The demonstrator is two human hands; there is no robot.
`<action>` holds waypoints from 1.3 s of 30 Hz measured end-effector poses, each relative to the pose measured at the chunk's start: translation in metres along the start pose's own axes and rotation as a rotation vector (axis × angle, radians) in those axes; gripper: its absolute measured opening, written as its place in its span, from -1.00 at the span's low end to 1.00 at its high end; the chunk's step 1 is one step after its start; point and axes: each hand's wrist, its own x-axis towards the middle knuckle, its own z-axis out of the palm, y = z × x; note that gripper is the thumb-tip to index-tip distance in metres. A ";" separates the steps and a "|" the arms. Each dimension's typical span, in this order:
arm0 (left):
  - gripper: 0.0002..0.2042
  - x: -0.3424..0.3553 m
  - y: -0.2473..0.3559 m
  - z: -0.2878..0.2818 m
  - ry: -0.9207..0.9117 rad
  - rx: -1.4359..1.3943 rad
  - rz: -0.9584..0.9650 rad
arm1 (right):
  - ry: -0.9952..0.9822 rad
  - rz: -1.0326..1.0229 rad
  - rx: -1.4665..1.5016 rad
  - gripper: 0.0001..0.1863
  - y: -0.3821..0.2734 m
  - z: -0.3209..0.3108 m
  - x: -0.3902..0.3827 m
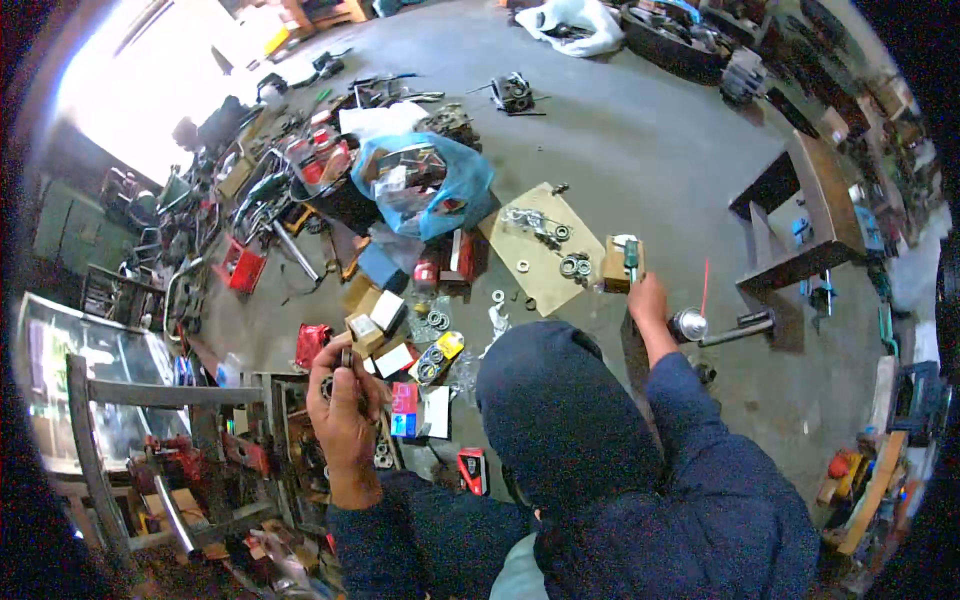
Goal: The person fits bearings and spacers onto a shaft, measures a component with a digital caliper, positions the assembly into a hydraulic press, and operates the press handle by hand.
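My left hand [345, 425] is raised at the lower left. Its thumb and fingers close on a small dark metal ring-shaped part [346, 357], seen nearly edge on and partly hidden. My right hand [648, 298], stretched out farther away, closes around a slim tool with a dark green end [631, 252]. That tool lies over a small cardboard box [614, 272]. Left of the box, ring bearings [574, 265] and other small metal parts rest on a tan sheet [550, 298]. A spray can [688, 325] with a red straw stands right of my right wrist.
Rounded dark cloth [565, 420] blocks the lower middle. Opened boxes [375, 310] and packets crowd the floor on the left, before a blue plastic bag [455, 195]. A wooden frame [175, 393] stands lower left. On the right are a metal bar [738, 330] and a bench [830, 195].
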 end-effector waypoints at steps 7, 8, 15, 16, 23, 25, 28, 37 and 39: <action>-0.59 -0.012 -0.013 -0.006 -0.016 -0.149 -0.073 | -0.105 0.208 0.107 -0.43 -0.006 0.016 0.015; -0.59 -0.014 -0.013 -0.007 0.007 -0.124 -0.082 | -0.090 0.213 0.104 -0.35 -0.006 0.020 0.016; -0.63 -0.013 -0.011 -0.008 -0.019 -0.305 -0.029 | -0.014 0.137 0.274 -0.52 -0.019 0.025 0.002; -0.63 -0.014 -0.008 -0.010 -0.015 -0.292 -0.023 | -0.054 0.120 0.260 -0.52 -0.029 0.017 -0.002; -0.65 -0.019 0.004 -0.026 -0.012 -0.100 -0.042 | 0.163 -0.192 0.566 -0.65 -0.155 -0.094 -0.040; -0.66 -0.020 0.007 -0.029 -0.041 -0.163 0.012 | 0.184 -0.652 0.832 -0.57 -0.201 -0.127 -0.046; -0.66 -0.024 0.014 -0.034 -0.037 -0.241 0.033 | -0.124 -0.605 0.657 -0.60 -0.259 -0.166 -0.068; -0.62 -0.051 0.031 -0.057 -0.017 -0.041 0.124 | -0.169 -1.368 0.374 -0.72 -0.352 -0.216 -0.174; -0.58 -0.057 0.031 -0.062 0.026 0.081 0.106 | -0.123 -1.433 0.363 -0.71 -0.357 -0.216 -0.186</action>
